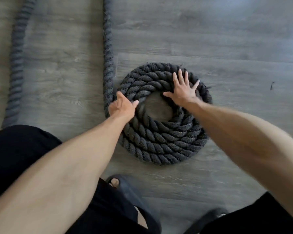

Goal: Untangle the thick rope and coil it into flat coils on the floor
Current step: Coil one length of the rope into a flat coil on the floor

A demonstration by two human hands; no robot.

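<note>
The grey wood-plank floor (210,39) is filling the view, and the thick rope (161,142) is lying on it, dark charcoal, heavily twisted and fuzzy with loose fibres; most of it is sitting in the middle as a flat round coil of about three turns, wound around a small bare patch of floor; from the coil's left edge a straight length is running to the far edge, and another stretch of rope is curving along the far left. The person's black shorts (19,157) are showing at the near left and near right; a dark slipper (125,188) is resting just near the coil. The left hand (121,107) is gripping the rope where the straight length is joining the coil; the right hand (183,92) is lying released, fingers splayed, pressing flat on the coil's far right turns.
</note>
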